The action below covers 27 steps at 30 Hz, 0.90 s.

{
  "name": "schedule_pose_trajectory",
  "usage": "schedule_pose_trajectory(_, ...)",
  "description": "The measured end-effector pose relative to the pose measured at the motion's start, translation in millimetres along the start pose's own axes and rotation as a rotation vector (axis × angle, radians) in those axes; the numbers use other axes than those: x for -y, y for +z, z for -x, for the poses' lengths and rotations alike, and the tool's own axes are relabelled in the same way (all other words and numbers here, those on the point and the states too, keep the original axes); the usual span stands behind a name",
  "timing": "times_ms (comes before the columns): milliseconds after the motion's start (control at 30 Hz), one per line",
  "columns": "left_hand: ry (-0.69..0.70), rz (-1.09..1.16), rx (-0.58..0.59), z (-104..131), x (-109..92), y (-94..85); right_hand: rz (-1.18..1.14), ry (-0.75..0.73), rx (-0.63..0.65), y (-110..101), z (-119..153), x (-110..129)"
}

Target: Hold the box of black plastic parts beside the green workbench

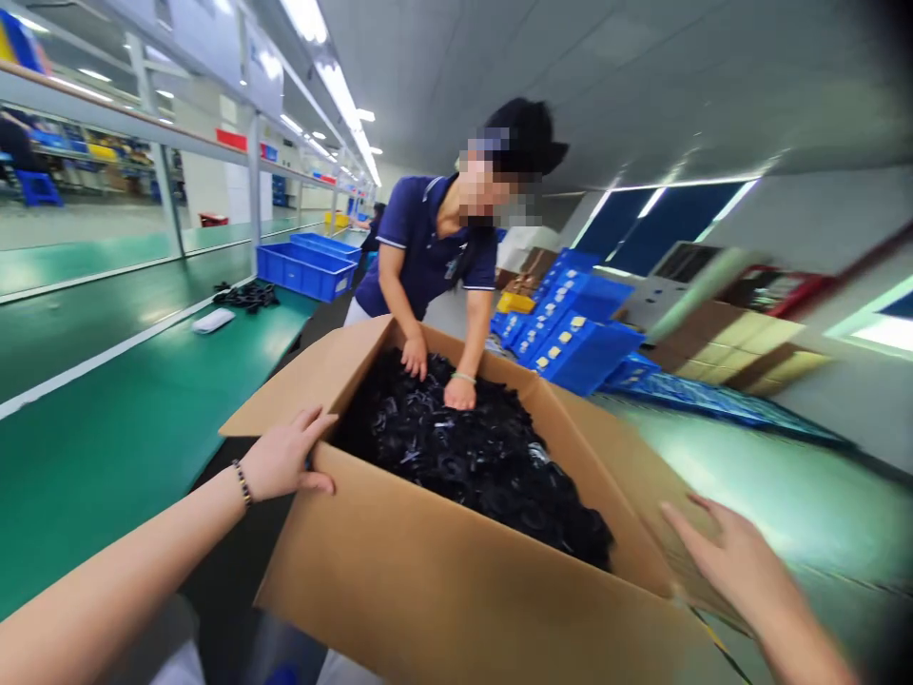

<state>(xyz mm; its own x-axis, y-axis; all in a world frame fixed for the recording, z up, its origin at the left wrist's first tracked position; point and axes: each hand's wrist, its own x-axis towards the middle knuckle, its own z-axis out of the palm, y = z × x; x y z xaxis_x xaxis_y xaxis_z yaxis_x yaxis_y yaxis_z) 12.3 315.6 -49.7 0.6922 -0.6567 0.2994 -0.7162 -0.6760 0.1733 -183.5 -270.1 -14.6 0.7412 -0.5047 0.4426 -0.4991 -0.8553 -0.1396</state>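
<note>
A large open cardboard box point(456, 571) stands in front of me, filled with a heap of small black parts point(485, 466), whose exact kind I cannot make out. My left hand point(289, 457) grips the box's near left corner, thumb on the outside and fingers over the edge. On the other side, my right hand point(738, 552) holds the outer edge of the right flap point(628, 457), a little blurred, its thumb apart from the fingers. Opposite me a co-worker in a dark blue polo shirt leans over the box, and both of the co-worker's hands point(460, 392) touch the black parts.
A green workbench point(143, 419) runs along the left, carrying blue bins point(306, 271), a pile of black parts point(249, 295) and a white object point(213, 321). Stacked blue bins point(571, 333) and cartons point(734, 338) stand on the floor behind, to the right.
</note>
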Motion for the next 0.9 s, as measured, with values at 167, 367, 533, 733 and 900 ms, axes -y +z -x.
schedule_pose_trajectory(167, 0.069, -0.248, -0.05, 44.3, 3.5, -16.3, 0.027, -0.879, -0.327, -22.4, 89.0, 177.7)
schedule_pose_trajectory(367, -0.181, -0.506, -0.111, 179.9, 67.6, -27.4, 0.086, -0.767, -0.273, 44.6, 130.9, 224.8)
schedule_pose_trajectory(533, -0.514, -0.508, 0.076, 268.9, 99.4, 0.5, 0.076, -0.614, 0.103, 62.7, 112.9, 214.4)
schedule_pose_trajectory(733, -0.769, -0.44, 0.427, 265.9, 77.1, 49.8, -0.013, -0.725, -0.096, 64.1, 120.4, 216.3)
schedule_pose_trajectory(900, -0.907, -0.527, 0.487, 250.5, 77.3, 78.8, -0.115, -0.661, -0.077, 66.6, 121.1, 225.1)
